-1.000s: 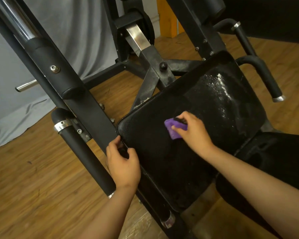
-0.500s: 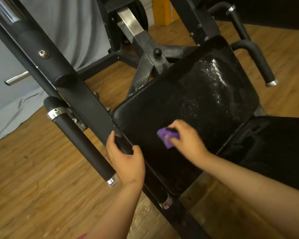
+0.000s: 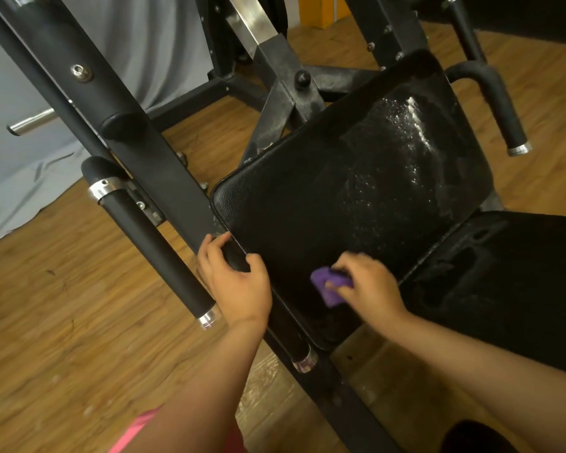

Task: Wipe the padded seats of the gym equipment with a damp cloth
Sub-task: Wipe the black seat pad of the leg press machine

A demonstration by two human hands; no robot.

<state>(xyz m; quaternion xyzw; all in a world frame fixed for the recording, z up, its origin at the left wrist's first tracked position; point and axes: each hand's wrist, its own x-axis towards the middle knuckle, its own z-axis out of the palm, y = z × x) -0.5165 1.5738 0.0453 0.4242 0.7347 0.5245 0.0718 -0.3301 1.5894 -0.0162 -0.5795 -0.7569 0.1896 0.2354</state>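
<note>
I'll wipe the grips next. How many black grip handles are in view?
4: a long handle at left, a second handle gripped by the left hand, a curved handle at upper right, a top handle above it. More may be hidden.

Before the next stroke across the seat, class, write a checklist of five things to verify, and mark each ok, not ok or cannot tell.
1. Cloth held firmly: ok. The right hand grips the purple cloth.
2. Cloth in contact: ok. It lies against the seat pad, close to the near edge.
3. Body steadied: ok. The left hand grips a black bar at the pad's left edge.
4. Whole pad wiped evenly: not ok. Wet speckles show on the far corner.
5. Cloth damp enough: cannot tell, since most of it is hidden under the fingers.
</note>
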